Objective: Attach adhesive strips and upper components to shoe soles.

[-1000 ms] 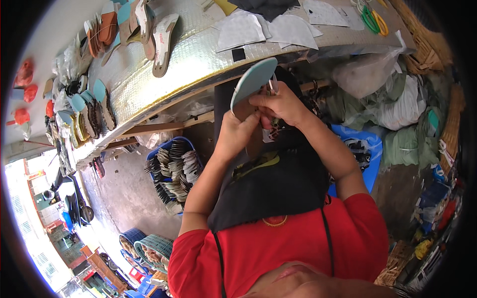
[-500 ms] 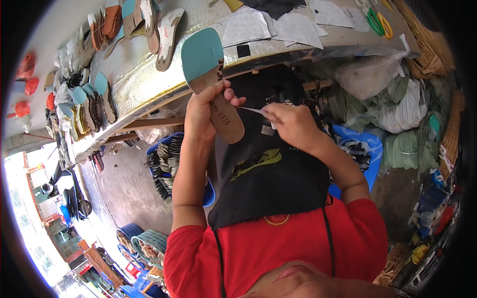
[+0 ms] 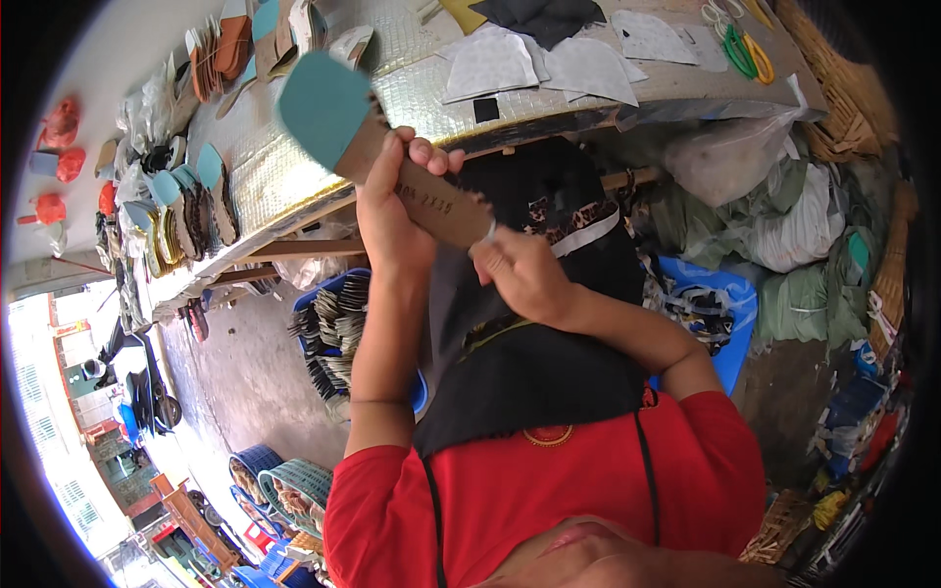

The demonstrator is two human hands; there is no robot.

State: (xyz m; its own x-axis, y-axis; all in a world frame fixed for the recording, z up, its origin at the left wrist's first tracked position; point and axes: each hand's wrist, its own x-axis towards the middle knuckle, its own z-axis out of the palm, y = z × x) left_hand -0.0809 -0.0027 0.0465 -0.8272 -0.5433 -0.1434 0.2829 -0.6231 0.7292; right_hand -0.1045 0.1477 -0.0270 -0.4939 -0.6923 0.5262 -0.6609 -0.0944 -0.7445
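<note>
My left hand (image 3: 392,211) is wrapped around the middle of a flat shoe sole (image 3: 328,98). The sole is teal at the toe and brown like cardboard toward the heel, with the toe pointing up and to the left. My right hand (image 3: 524,279) pinches the heel end of the sole, where a small pale bit shows at the fingertips. Both hands are raised above a black apron (image 3: 529,363) on my lap, just in front of the workbench edge.
A long workbench with a silvery quilted cover (image 3: 294,167) carries pale cut pieces (image 3: 490,64), green and yellow scissors (image 3: 740,49) and rows of soles (image 3: 186,211). Below stand a blue crate of straps (image 3: 338,323), a blue tub (image 3: 725,314) and stuffed bags (image 3: 784,225).
The sole has swung from close against both hands to stretched out up-left in my left hand. My right hand, apart half a second ago, has come onto the heel end.
</note>
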